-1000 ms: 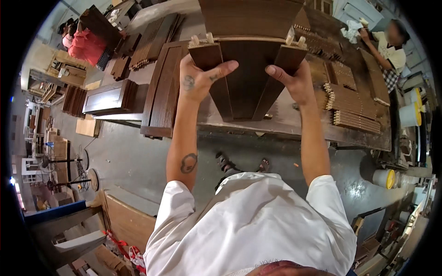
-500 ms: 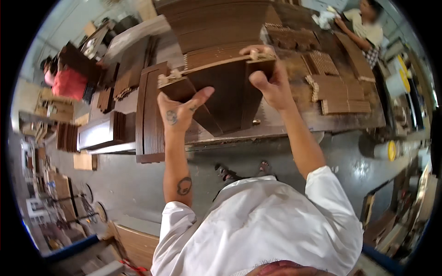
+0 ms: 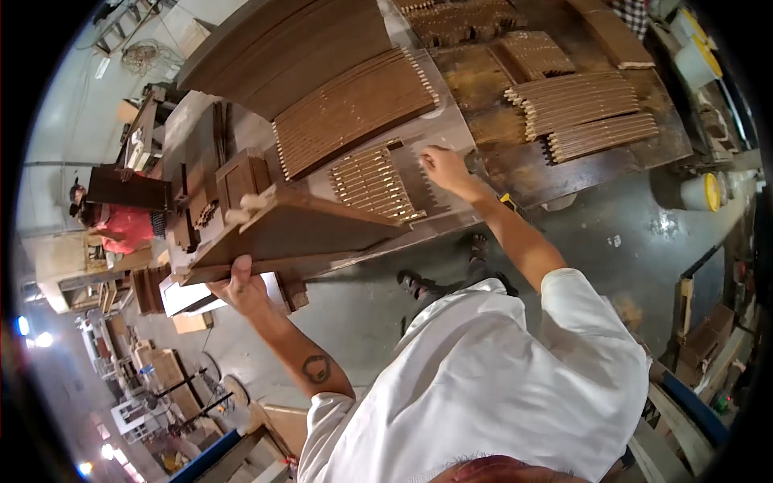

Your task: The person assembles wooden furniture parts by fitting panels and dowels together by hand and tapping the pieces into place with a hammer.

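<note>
worktable (image 3: 455, 133): greyish top, dark wooden parts laid on it.
large boards (image 3: 298, 52): brown, at the far side.
panel (image 3: 314, 229): dark, tilted, over the table's near edge at left.
slat stack (image 3: 354, 109): just beyond the short slats.
short slats (image 3: 374, 185): in a row between panel and right hand.
left hand (image 3: 239, 290): clamped on panel's left end.
right hand (image 3: 444, 169): apart from panel, fingers curled; cannot tell whether they close on anything.
pegs (image 3: 251, 208): pale, at panel's upper left.
</note>
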The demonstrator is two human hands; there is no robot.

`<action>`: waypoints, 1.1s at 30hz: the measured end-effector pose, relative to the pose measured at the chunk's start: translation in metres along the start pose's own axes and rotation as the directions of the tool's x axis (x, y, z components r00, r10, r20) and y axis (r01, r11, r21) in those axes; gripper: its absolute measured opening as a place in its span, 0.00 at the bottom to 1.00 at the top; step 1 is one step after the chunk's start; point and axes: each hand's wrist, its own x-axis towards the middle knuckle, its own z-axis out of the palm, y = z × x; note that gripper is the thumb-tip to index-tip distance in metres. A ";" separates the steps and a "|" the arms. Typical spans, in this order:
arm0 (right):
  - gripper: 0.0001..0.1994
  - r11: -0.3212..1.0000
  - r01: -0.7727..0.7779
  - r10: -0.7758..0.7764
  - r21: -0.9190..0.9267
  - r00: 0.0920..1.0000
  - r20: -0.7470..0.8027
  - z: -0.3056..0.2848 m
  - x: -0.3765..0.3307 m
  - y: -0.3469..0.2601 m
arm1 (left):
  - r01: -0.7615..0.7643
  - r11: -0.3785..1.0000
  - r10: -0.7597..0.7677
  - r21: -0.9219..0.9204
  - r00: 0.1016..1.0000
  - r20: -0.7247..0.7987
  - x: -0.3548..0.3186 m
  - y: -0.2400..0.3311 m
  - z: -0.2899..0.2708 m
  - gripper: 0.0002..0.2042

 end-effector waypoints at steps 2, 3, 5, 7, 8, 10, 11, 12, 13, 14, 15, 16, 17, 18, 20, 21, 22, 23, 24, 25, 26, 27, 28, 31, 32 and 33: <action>0.17 0.997 0.025 -0.022 -0.066 0.999 0.046 0.016 0.017 -0.014 | 0.004 0.999 -0.002 0.034 0.997 -0.076 -0.007 -0.005 -0.008 0.25; 0.17 0.998 0.032 -0.029 -0.048 0.998 0.062 0.023 0.025 -0.016 | 0.007 0.999 -0.001 0.037 0.988 -0.152 -0.012 -0.004 -0.012 0.26; 0.20 0.990 0.003 -0.004 -0.144 1.000 -0.010 0.032 0.050 -0.018 | 0.119 0.990 -0.093 0.074 0.954 -0.286 -0.012 0.005 0.002 0.29; 0.20 0.962 0.003 0.024 -0.272 0.995 0.095 0.045 0.065 0.008 | 0.113 0.992 -0.091 0.057 0.950 -0.299 -0.011 0.002 0.006 0.30; 0.19 0.982 0.016 -0.002 -0.189 0.997 0.076 0.049 0.069 0.021 | 0.100 0.995 -0.097 0.002 0.961 -0.258 -0.010 0.003 0.012 0.31; 0.15 0.999 0.004 -0.006 0.045 0.999 0.044 0.045 0.083 0.019 | 0.131 0.990 -0.107 0.057 0.945 -0.309 -0.008 0.005 0.021 0.31; 0.12 0.982 -0.022 0.012 0.188 0.999 0.051 0.029 0.085 -0.004 | 0.111 0.990 -0.074 0.088 0.935 -0.347 -0.007 0.006 0.027 0.31; 0.12 0.977 0.032 -0.031 0.212 0.999 -0.011 0.005 0.085 -0.027 | 0.163 0.981 -0.117 0.109 0.933 -0.341 -0.006 0.007 0.032 0.30; 0.12 0.970 0.095 -0.080 0.226 0.994 -0.074 -0.026 0.090 -0.056 | 0.208 0.971 -0.157 0.119 0.928 -0.339 -0.005 0.008 0.034 0.30; 0.13 0.966 0.149 -0.121 0.210 0.983 -0.140 -0.058 0.096 -0.085 | 0.197 0.961 -0.148 0.193 0.959 -0.243 -0.003 0.005 0.026 0.29; 0.15 0.960 0.202 -0.162 0.191 0.965 -0.208 -0.092 0.104 -0.118 | 0.181 0.977 -0.148 0.115 0.957 -0.250 0.002 0.007 0.034 0.30; 0.16 0.934 0.324 -0.274 0.150 0.919 -0.282 -0.133 0.105 -0.170 | 0.199 0.975 -0.165 0.098 0.946 -0.279 0.003 0.011 0.038 0.29; 0.18 0.895 0.433 -0.373 0.105 0.858 -0.353 -0.167 0.106 -0.221 | 0.222 0.972 -0.188 0.082 0.935 -0.300 0.003 0.014 0.039 0.29; 0.18 0.819 0.551 -0.428 0.160 0.772 -0.470 -0.193 0.112 -0.253 | 0.236 0.956 -0.175 0.173 0.934 -0.311 0.003 0.017 0.035 0.29; 0.18 0.594 0.707 -0.468 0.383 0.691 -0.551 -0.225 0.108 -0.302 | 0.204 0.978 -0.204 -0.033 0.933 -0.295 0.000 0.018 0.040 0.26; 0.19 0.422 0.702 -0.479 0.574 0.710 -0.516 -0.223 0.102 -0.323 | 0.332 0.943 -0.313 0.029 0.911 -0.270 0.000 0.020 0.041 0.23; 0.19 0.346 0.736 -0.567 0.582 0.658 -0.496 -0.205 0.101 -0.343 | 0.311 0.950 -0.295 0.017 0.919 -0.263 0.001 0.028 0.050 0.22; 0.19 0.263 0.754 -0.645 0.602 0.601 -0.471 -0.191 0.099 -0.354 | 0.290 0.957 -0.277 0.013 0.924 -0.263 0.001 0.032 0.056 0.21; 0.20 0.375 0.721 -0.751 0.582 0.605 -0.266 -0.200 0.090 -0.364 | 0.257 0.966 -0.253 -0.007 0.944 -0.210 -0.001 0.033 0.053 0.20; 0.20 0.388 0.724 -0.759 0.571 0.602 -0.247 -0.204 0.082 -0.374 | 0.254 0.967 -0.255 -0.033 0.943 -0.214 -0.004 0.033 0.048 0.20; 0.21 0.373 0.687 -0.758 0.623 0.613 -0.222 -0.207 0.072 -0.383 | 0.283 0.955 -0.295 -0.085 0.934 -0.203 -0.006 0.032 0.045 0.20; 0.22 0.366 0.646 -0.754 0.669 0.628 -0.194 -0.212 0.061 -0.394 | 0.315 0.938 -0.338 -0.143 0.923 -0.185 -0.010 0.033 0.046 0.19; 0.24 0.447 0.617 -0.723 0.647 0.675 -0.145 -0.211 0.051 -0.403 | 0.267 0.960 -0.275 -0.087 0.958 -0.085 -0.007 0.041 0.047 0.18; 0.24 0.602 0.578 -0.702 0.551 0.712 0.020 -0.194 0.046 -0.415 | 0.361 0.913 -0.378 -0.189 0.924 -0.062 -0.006 0.048 0.046 0.15; 0.24 0.691 0.525 -0.654 0.496 0.747 0.119 -0.194 0.044 -0.419 | 0.325 0.923 -0.344 -0.207 0.937 -0.060 -0.005 0.048 0.050 0.12; 0.23 0.692 0.563 -0.675 0.453 0.726 0.129 -0.186 0.046 -0.419 | 0.326 0.920 -0.346 -0.218 0.936 -0.063 -0.004 0.046 0.050 0.12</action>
